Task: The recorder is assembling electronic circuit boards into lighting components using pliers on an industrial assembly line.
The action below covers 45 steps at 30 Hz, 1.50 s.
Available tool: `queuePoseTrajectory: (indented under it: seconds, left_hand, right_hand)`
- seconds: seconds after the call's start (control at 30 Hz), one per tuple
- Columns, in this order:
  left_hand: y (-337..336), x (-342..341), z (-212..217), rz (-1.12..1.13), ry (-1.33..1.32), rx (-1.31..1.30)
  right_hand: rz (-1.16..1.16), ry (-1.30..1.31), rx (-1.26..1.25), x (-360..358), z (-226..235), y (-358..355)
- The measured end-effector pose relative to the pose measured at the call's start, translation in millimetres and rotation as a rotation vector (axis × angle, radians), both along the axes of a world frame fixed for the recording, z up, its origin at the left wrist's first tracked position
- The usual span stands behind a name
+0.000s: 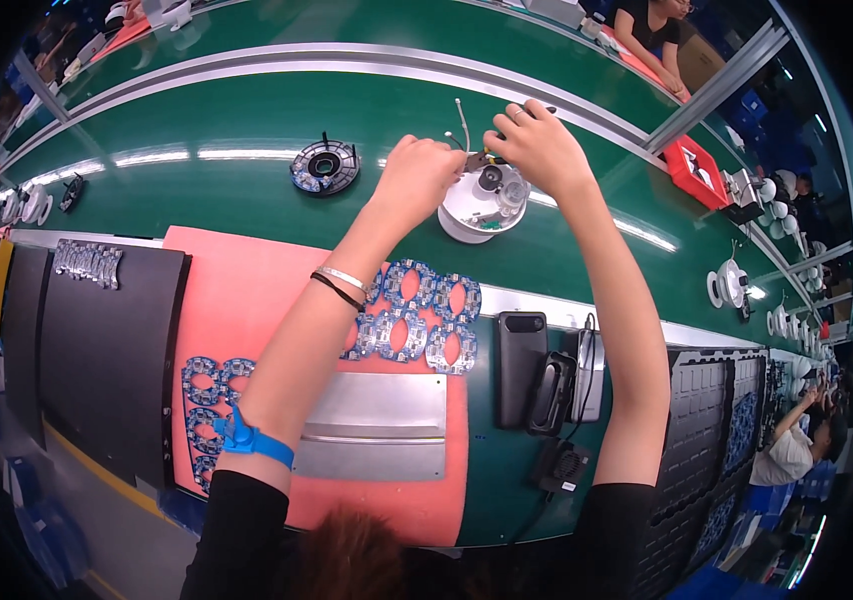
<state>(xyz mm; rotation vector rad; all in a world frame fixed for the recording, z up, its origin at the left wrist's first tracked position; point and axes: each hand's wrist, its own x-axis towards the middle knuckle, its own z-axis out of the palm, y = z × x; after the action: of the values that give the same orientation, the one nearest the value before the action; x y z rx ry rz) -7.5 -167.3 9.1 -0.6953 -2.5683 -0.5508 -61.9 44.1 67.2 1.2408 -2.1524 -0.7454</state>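
A white round housing point(474, 222) stands upright on the green conveyor, its top facing up with a dark round part point(490, 178) and a clear round part point(515, 192) inside. Over its far left rim, my left hand point(421, 176) is closed in a pinch on a thin white cable point(465, 128), whose loose end sticks up. My right hand point(539, 150) is closed above the far right rim, around a hand tool with a grey metal end point(478, 160); its dark handle mostly hides in the palm, so its exact kind is unclear.
A black ring-shaped base point(326, 167) sits on the conveyor to the left. Nearer lie a pink mat point(237, 300) with several blue circuit boards point(402, 334), a grey metal plate point(372, 460), a black power bank point(522, 360), and black trays point(692, 400). A red bin point(695, 172) is far right.
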Motion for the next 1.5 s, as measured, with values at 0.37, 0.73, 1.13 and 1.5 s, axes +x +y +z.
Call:
queuePoseTrajectory:
  seconds: [0.37,0.73,1.13,1.5]
  left_hand:
    - [-1.5,42.2,48.5,-0.066,0.041,0.285]
    - [-130.5,304.9,190.1,-0.160,0.103,0.306]
    - [-319.5,633.1,-40.4,0.587,-1.071,0.126]
    - [-213.3,518.2,31.5,0.371,-0.350,0.211]
  right_hand:
    - [-0.165,0.204,-0.269,56.4,44.3,16.1]
    - [0.195,-0.042,-1.258,228.3,127.2,-69.5]
    - [0.205,-0.162,-1.391,336.5,99.8,-154.3]
    - [0.148,-0.253,-1.431,326.8,68.9,-156.9]
